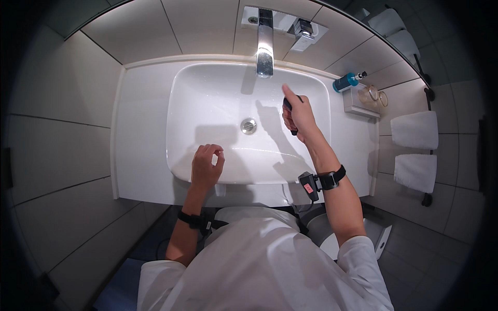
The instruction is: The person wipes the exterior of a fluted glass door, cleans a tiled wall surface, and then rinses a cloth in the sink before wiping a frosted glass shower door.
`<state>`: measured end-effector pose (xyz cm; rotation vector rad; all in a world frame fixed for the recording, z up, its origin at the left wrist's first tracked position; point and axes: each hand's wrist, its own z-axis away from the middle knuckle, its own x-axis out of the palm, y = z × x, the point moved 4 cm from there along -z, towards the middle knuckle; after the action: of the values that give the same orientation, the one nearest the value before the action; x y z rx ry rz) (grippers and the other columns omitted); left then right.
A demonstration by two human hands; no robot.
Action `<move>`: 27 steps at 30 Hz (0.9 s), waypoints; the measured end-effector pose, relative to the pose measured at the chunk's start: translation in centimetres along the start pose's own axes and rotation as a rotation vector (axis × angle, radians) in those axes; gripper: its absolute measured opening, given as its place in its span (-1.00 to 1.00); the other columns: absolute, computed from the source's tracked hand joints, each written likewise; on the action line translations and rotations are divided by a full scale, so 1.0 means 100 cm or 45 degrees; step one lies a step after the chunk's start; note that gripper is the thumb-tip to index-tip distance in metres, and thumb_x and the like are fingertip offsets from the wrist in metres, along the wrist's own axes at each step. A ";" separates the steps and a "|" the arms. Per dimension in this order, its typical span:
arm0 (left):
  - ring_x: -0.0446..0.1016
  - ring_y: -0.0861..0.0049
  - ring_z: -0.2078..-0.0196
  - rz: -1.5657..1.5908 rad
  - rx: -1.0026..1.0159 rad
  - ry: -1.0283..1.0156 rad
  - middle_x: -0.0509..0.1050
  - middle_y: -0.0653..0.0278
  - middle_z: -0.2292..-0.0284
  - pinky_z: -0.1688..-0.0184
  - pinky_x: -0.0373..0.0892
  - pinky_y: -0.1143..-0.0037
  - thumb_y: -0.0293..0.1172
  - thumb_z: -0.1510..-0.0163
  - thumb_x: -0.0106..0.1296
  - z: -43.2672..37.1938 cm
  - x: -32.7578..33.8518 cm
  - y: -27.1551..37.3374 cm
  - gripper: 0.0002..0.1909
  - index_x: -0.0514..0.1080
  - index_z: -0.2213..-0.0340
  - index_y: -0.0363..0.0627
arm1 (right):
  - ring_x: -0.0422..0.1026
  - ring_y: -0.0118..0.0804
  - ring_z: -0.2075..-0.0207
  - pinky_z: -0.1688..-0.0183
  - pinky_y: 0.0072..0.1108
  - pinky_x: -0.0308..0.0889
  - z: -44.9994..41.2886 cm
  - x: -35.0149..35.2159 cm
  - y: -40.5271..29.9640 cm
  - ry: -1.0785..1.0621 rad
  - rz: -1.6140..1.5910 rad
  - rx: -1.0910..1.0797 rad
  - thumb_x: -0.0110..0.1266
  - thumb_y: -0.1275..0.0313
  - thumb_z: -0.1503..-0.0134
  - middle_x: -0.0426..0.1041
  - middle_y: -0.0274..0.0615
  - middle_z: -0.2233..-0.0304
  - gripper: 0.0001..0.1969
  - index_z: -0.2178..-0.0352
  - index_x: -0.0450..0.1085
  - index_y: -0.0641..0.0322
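Observation:
Over the right half of a white ceramic washbasin (218, 97), my right hand (301, 116) is closed around a small black object (287, 103). Its ends stick out above and below my fingers; the rest is hidden, and its kind is unclear. The right thumb points up toward the wall. My left hand (206, 165) hangs over the basin's front left rim with curled fingers. Its thumb and forefinger form a ring, tips touching or nearly so, and nothing shows between them. A round metal drain (248, 126) lies between the hands.
A chrome wall faucet (265, 50) reaches over the basin's back, with a lever handle (303, 37) beside it. Back right stand a blue pump bottle (345, 82) and glasses (368, 95) on a small box (360, 103). White towels (414, 130) hang on the right.

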<state>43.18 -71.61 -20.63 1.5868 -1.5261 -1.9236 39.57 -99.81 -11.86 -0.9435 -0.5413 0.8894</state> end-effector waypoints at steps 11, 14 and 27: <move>0.40 0.33 0.39 -0.033 0.004 0.037 0.42 0.26 0.54 0.26 0.35 0.36 -0.54 0.00 0.08 0.000 -0.001 0.001 -0.96 0.44 0.43 -0.16 | 0.04 -0.54 0.84 0.78 -0.54 -0.11 -0.017 0.021 -0.007 0.026 0.045 -0.147 0.05 0.43 -0.03 0.12 -0.42 0.83 -0.68 0.76 0.19 0.17; 0.40 0.33 0.39 -0.026 0.009 0.049 0.42 0.26 0.54 0.27 0.35 0.36 -0.54 0.00 0.08 0.000 -0.001 0.001 -0.96 0.44 0.43 -0.16 | 0.06 -0.53 0.83 0.78 -0.55 -0.09 -0.018 0.025 -0.003 0.020 0.108 -0.160 0.04 0.43 -0.03 0.12 -0.43 0.83 -0.68 0.77 0.18 0.16; 0.37 0.32 0.41 0.004 0.020 0.049 0.40 0.25 0.54 0.30 0.34 0.36 -0.55 0.05 0.04 0.000 -0.003 0.002 -0.97 0.40 0.49 -0.18 | 0.07 -0.55 0.82 0.75 -0.58 -0.06 -0.021 0.038 -0.006 -0.041 0.147 -0.155 0.05 0.45 -0.02 0.13 -0.44 0.81 -0.69 0.77 0.20 0.16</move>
<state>43.18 -71.49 -20.26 1.6177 -1.5310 -1.8730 43.38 -97.75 -12.31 -1.0808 -0.5782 0.9855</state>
